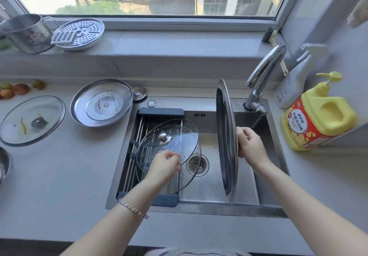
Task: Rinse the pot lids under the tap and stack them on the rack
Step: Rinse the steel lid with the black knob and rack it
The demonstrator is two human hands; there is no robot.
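A large steel lid (226, 136) stands on edge over the sink basin (211, 184); my right hand (251, 146) grips its handle on the right side. The tap (262, 72) arches above it at the back right. Two glass lids (169, 146) lie stacked on the rack (139, 132) across the sink's left half, the upper one with a steel knob. My left hand (165, 166) pinches the near edge of the upper glass lid. On the counter at the left lie an upturned steel lid (101, 102) and a dirty glass lid (31, 120).
A yellow detergent jug (318, 116) and a spray bottle (292, 80) stand right of the tap. On the windowsill sit a steel pot (23, 32) and a steamer plate (79, 33). Fruit (18, 89) lies at the far left. A bowl's rim (4, 164) shows at the left edge.
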